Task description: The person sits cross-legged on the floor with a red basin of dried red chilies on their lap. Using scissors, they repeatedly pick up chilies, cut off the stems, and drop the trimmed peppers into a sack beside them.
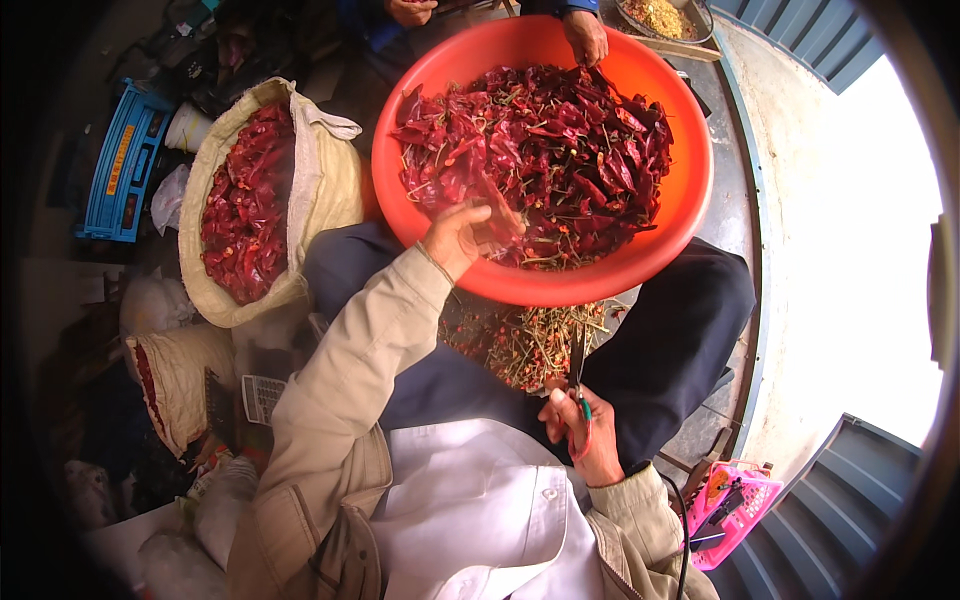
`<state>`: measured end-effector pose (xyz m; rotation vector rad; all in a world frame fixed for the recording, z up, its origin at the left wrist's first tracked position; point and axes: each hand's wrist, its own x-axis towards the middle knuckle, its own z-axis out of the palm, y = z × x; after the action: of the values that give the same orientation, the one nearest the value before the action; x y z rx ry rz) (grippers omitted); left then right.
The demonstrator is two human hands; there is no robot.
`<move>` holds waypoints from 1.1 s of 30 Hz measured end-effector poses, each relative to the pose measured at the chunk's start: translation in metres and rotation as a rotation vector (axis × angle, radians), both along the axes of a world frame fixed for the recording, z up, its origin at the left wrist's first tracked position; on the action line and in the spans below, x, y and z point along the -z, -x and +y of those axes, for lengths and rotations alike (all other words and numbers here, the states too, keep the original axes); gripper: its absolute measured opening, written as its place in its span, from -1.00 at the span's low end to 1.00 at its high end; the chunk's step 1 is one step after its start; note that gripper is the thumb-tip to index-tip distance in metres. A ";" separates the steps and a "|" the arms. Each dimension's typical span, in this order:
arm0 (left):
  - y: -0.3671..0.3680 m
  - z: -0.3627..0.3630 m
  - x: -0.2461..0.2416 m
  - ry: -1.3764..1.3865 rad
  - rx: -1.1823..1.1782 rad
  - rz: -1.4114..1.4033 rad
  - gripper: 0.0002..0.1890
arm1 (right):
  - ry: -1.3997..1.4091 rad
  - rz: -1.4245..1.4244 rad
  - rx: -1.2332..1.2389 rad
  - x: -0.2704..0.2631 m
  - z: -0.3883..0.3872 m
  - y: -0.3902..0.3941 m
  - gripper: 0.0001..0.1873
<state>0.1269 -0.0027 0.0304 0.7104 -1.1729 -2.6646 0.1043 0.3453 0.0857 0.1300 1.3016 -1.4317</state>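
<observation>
A large red plastic basin (694, 217) full of dried red chili peppers (555, 142) rests over my knees. My left hand (466, 234) is at the basin's near left side with a dried red chili pepper (495, 210) between its fingers; the motion blurs it. Low between my legs, my right hand (581, 427) grips a pair of scissors (577, 367) with coloured wrapping on the handles, blades pointing away from me. Cut stems and chili bits (536, 341) lie in a heap under the basin's near edge.
Another person's hand (586, 37) reaches into the basin's far side. To the left stand an open woven sack (315, 187) of red chilies, a blue crate (124, 165) and a calculator (262, 397). A pink basket (739, 517) is at lower right; a round tray (667, 19) lies at the top right.
</observation>
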 end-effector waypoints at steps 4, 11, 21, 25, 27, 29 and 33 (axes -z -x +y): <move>-0.008 0.005 0.013 -0.174 -0.040 0.192 -0.72 | 0.014 0.000 0.056 0.002 0.005 -0.007 -0.65; -0.010 -0.017 0.010 -0.171 -0.033 0.164 -0.76 | -0.001 0.020 0.051 0.018 -0.018 -0.001 -0.66; 0.026 -0.047 0.031 1.264 0.278 -0.570 -0.71 | 0.051 0.030 0.017 0.043 -0.051 0.016 -0.61; 0.035 -0.044 0.057 1.671 0.693 -0.662 -0.71 | 0.037 0.011 0.013 0.045 -0.049 0.017 -0.61; 0.041 -0.041 0.068 1.715 0.885 -0.701 -0.66 | 0.025 0.030 0.001 0.045 -0.050 0.019 -0.62; 0.047 -0.040 0.075 1.685 1.041 -0.787 -0.58 | 0.014 0.016 -0.010 0.044 -0.050 0.021 -0.63; 0.050 -0.039 0.081 1.686 1.057 -0.790 -0.58 | 0.009 -0.039 -0.024 0.042 -0.049 0.024 -0.63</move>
<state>0.0771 -0.0415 -0.0502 0.7217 -3.6815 -0.4387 0.0804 0.2964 0.0435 0.1346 1.2611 -1.4078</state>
